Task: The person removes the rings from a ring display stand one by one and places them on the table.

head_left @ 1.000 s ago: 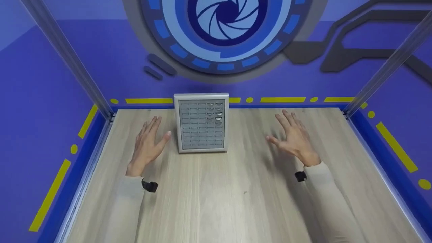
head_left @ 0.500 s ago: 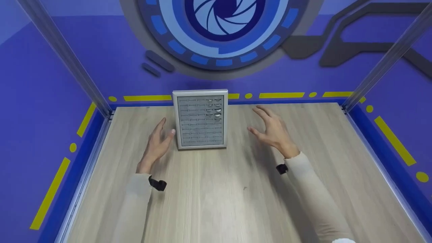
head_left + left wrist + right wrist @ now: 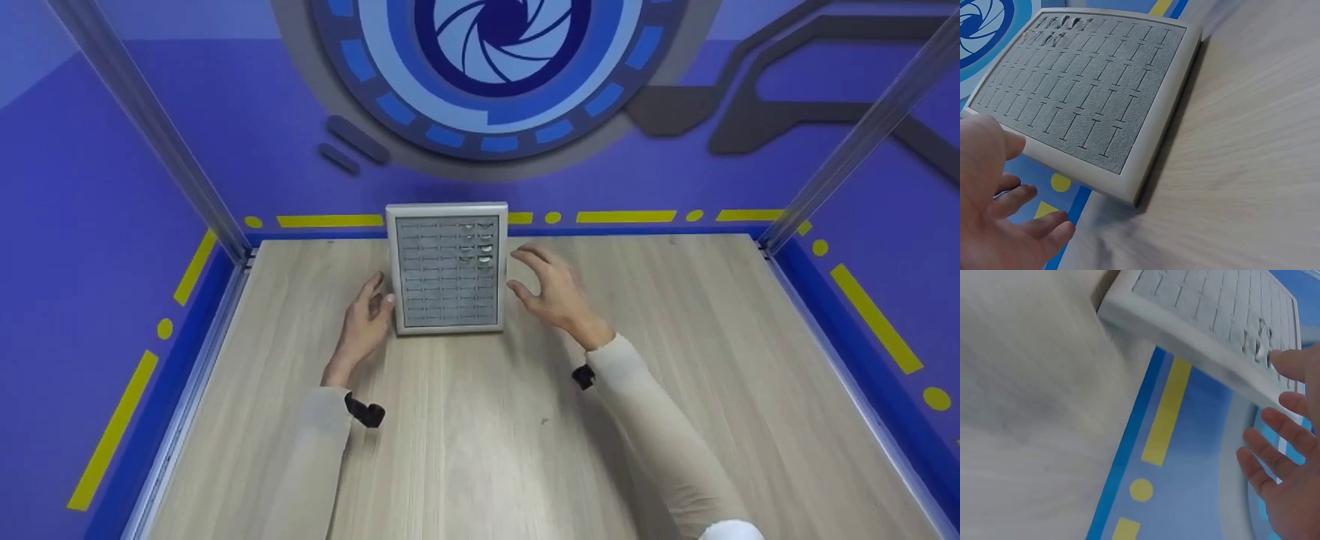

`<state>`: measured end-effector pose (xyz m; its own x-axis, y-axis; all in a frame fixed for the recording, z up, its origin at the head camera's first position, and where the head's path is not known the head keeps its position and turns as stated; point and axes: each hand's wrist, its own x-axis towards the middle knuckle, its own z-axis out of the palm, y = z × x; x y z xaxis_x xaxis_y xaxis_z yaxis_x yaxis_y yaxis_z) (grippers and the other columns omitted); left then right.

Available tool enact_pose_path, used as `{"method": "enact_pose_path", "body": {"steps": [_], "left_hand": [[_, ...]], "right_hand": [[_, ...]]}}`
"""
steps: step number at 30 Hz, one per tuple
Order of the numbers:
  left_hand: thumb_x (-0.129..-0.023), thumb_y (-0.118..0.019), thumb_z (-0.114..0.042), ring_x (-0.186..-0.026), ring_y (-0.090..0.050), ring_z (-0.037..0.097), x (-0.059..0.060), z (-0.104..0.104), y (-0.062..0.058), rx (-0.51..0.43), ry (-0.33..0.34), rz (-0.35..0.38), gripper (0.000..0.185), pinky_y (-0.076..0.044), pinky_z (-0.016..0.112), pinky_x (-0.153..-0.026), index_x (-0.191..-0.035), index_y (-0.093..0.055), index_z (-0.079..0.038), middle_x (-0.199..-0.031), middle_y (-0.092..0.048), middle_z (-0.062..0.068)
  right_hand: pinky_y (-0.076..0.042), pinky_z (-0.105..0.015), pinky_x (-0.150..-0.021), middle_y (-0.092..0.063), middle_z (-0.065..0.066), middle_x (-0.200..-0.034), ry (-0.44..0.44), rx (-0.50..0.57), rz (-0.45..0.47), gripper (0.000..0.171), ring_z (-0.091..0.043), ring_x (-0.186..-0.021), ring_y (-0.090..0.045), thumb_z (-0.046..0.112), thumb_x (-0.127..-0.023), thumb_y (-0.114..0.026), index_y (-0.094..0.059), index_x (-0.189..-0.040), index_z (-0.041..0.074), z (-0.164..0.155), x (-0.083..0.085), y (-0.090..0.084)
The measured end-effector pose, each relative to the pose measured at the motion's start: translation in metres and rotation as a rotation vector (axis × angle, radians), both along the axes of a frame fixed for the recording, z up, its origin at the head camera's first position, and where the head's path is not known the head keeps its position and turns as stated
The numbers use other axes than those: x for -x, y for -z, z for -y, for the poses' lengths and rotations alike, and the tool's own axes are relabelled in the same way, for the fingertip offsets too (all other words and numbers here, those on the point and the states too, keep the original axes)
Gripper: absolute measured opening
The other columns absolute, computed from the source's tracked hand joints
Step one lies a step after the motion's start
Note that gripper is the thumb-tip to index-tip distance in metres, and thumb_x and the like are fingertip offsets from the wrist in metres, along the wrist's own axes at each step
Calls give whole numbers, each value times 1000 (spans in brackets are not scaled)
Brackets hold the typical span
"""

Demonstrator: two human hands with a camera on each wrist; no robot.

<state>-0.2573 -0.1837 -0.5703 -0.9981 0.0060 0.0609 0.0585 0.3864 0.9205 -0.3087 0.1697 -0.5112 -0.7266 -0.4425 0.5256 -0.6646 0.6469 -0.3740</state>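
1. No words, brands or numbers can be read, on the slotted tray or elsewhere.
2. The back wall bears a round, shutter-like emblem.
3. Yellow bars and yellow dots, wordless, run along that wall's foot.

the person was dressed in plain cream with touches of black.
the left sleeve and right sleeve were long, cream and plain, ending in straight cuffs at the wrists; the right one creased along the forearm. the left hand and right hand were bare. a small black block on a curved strap sat by the left cuff, and a boxy black piece by the right. a rounded white patch showed low on the right arm.
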Motion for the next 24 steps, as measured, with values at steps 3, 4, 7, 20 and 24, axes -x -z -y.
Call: {"method": "enact_pose_path", "body": {"steps": [3,4,7,20,24], "left_hand": [[-116,-47,-24,-158,-38,37,0,-3,2,-14,4,-11,61,-37,44,-129,-170,-24,-6,-176,-29,16],[-116,-48,-22,-158,-39,36,0,-5,3,-19,2,-14,61,-37,43,-129,-169,-25,-5,-175,-30,17],[-115,-48,-16,-156,-41,37,0,-8,7,-38,0,-32,59,-38,44,-128,-168,-26,-1,-172,-34,21],[-114,-51,-13,-149,-50,39,0,-23,25,-17,-69,-66,54,-42,48,-125,-163,-36,4,-164,-45,25],[-114,-51,-15,-150,-48,38,0,-25,28,-8,-78,-39,53,-39,49,-127,-162,-38,3,-164,-47,24]], "right_hand": [[-54,-52,-111,-68,-21,-132,-32,26,9,42,-39,-124,-66,7,-95,-80,-68,-133,-5,10,0,4],[-55,-51,-110,-68,-21,-130,-45,34,12,40,-39,-123,-66,5,-94,-80,-69,-131,-6,13,0,5],[-56,-50,-106,-69,-20,-125,-73,52,-4,34,-38,-118,-68,-2,-93,-79,-71,-126,-7,23,3,9],[-60,-42,-90,-68,-15,-107,-23,10,-109,13,-30,-100,-67,0,-100,-72,-78,-111,-3,52,9,19],[-61,-39,-87,-66,-14,-105,13,9,-136,11,-29,-100,-66,1,-102,-70,-79,-108,-2,57,8,22]]}}
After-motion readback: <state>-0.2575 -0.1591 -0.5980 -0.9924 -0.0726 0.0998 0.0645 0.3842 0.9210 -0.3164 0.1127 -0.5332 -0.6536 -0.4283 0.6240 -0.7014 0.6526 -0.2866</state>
